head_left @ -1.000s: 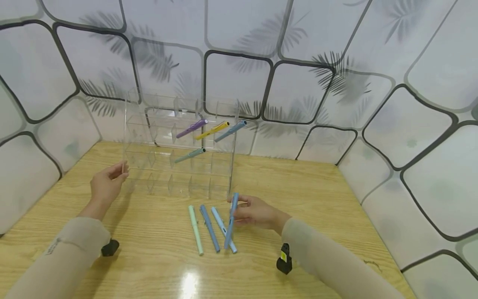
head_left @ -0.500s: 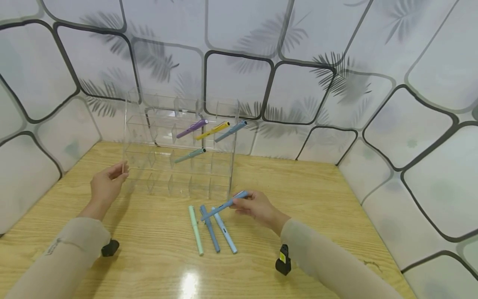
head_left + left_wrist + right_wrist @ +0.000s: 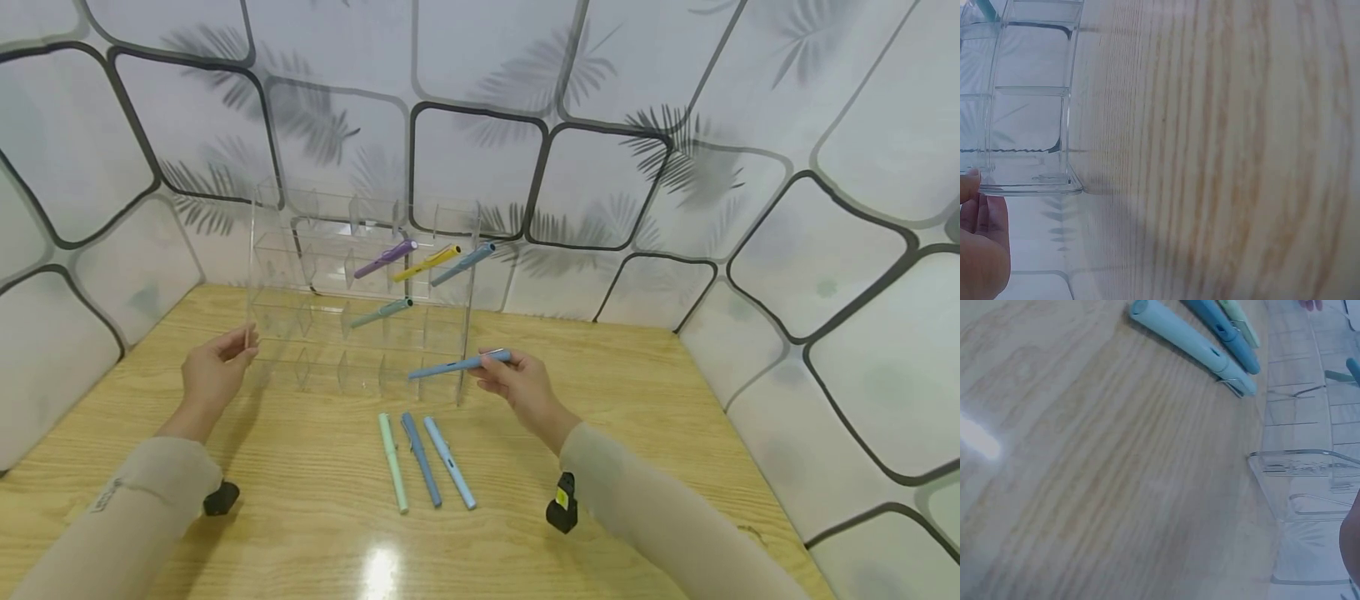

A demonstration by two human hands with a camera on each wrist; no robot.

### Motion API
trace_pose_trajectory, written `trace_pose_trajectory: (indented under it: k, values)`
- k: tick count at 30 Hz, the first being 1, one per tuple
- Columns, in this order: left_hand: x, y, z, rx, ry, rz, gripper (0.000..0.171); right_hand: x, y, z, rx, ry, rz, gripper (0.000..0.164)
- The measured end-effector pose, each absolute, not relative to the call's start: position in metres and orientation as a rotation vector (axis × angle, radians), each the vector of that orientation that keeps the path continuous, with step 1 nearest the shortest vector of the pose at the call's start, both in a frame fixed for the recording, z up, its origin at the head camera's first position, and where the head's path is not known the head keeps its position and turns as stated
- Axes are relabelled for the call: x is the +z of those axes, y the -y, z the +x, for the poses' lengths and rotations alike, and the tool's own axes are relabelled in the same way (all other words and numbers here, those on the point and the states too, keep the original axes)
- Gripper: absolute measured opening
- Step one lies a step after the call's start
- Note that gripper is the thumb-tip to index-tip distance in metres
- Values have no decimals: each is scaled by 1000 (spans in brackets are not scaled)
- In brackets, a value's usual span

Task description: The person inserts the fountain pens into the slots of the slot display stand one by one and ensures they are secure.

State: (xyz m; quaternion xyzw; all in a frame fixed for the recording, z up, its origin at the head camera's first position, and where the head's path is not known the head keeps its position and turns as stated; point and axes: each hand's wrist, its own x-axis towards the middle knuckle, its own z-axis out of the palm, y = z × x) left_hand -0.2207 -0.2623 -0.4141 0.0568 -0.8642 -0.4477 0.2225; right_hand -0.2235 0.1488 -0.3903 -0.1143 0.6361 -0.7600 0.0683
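Observation:
My right hand pinches a blue pen near its capped end. The pen lies almost level, its other end pointing left in front of the lowest row of a clear acrylic rack. At the rack's left side edge, my left hand grips the panel between thumb and fingers; the left wrist view shows the thumb on it. In the rack rest a purple pen, a yellow pen, another blue pen and, one row lower, a grey-green pen.
On the wooden table before the rack lie a mint green pen, a dark blue pen and a light blue pen, side by side. A patterned curtain stands behind the rack and along the right side.
My right hand has moved up and away from the pens on the table towards the rack, turning its blue pen from upright to nearly level. The left hand has stayed in place.

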Motion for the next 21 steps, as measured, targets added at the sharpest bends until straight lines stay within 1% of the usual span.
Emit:
trace_pose_trajectory:
  k: [8, 15, 21]
  values:
    - [-416, 264, -221, -1235, 2391, 154, 37, -376, -145, -235, -2408, -2039, -316, 30]
    - [-416, 263, -222, -1256, 2377, 152, 37, -365, -140, -244, -2450, -2127, -372, 32]
    - [-415, 263, -222, -1239, 2389, 169, 37, -358, -131, -249, -2434, -2232, -351, 29]
